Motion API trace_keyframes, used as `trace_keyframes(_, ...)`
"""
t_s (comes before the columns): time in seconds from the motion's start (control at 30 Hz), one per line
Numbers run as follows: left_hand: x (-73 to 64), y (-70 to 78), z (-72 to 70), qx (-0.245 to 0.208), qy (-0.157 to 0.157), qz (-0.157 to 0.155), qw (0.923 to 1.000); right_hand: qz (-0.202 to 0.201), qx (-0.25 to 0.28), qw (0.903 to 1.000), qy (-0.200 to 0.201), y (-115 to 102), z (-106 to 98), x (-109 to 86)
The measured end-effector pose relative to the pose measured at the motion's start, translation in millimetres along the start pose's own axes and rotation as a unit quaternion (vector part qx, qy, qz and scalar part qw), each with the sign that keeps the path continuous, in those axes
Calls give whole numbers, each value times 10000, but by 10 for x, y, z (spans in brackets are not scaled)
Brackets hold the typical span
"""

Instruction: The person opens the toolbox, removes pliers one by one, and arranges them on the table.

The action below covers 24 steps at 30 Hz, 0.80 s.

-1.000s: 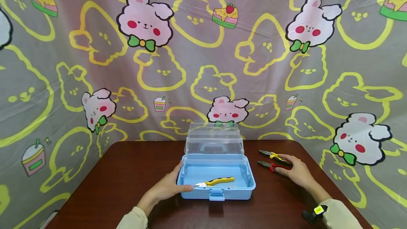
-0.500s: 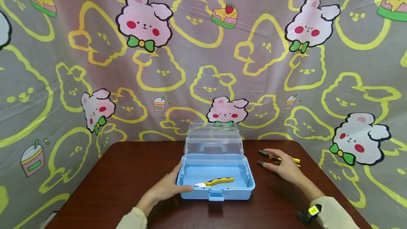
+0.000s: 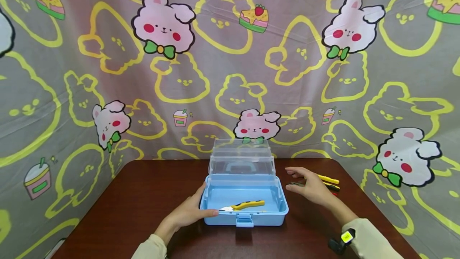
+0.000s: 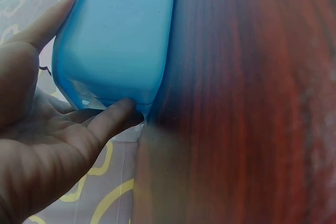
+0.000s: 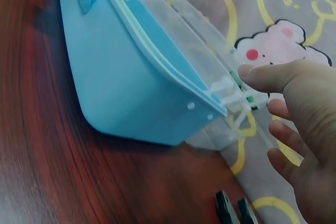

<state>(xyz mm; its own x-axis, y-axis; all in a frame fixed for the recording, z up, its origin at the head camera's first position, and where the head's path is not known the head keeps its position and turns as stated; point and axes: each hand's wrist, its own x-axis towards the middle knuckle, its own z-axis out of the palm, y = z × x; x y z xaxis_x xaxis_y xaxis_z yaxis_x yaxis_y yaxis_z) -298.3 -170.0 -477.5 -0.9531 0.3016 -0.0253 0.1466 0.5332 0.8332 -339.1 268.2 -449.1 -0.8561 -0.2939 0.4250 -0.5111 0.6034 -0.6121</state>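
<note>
A light-blue toolbox (image 3: 215,221) with a raised clear lid (image 3: 241,153) stands mid-table. Inside it lies a pair of yellow-and-black handled pliers (image 3: 249,204). My left hand (image 3: 188,211) grips the box's left end, thumb at the front corner; in the left wrist view its fingertips touch the blue side wall (image 4: 118,40). My right hand (image 3: 312,188) hovers right of the box, fingers spread and holding nothing. Partly hidden under it are yellow-handled pliers (image 3: 330,179) and red-handled pliers (image 3: 333,188). Dark plier tips (image 5: 226,208) show in the right wrist view.
A dark reddish-brown table (image 3: 151,187) carries everything. Behind and beside it hangs a grey curtain (image 3: 201,111) with cartoon bunnies. The lid and its clear tiers rise at the back of the box.
My right hand has moved left from over the pliers' handles toward the box, passing over their heads. The pliers stay on the table. The left hand and the box have not moved.
</note>
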Motion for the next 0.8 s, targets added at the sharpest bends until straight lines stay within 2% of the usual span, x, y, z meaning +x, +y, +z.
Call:
trace_keyframes(0.2,-2,-5,2,0,8,-19,10000,-271,-38,9996,-103,-135,72,46)
trace_keyframes(0.5,7,-5,14,-14,41,-44,10000,-841,-12,9947,-588,-297,195,113)
trace_keyframes(0.8,2,-6,6,-132,-13,30,9999,-944,30,9917,-869,-417,340,165)
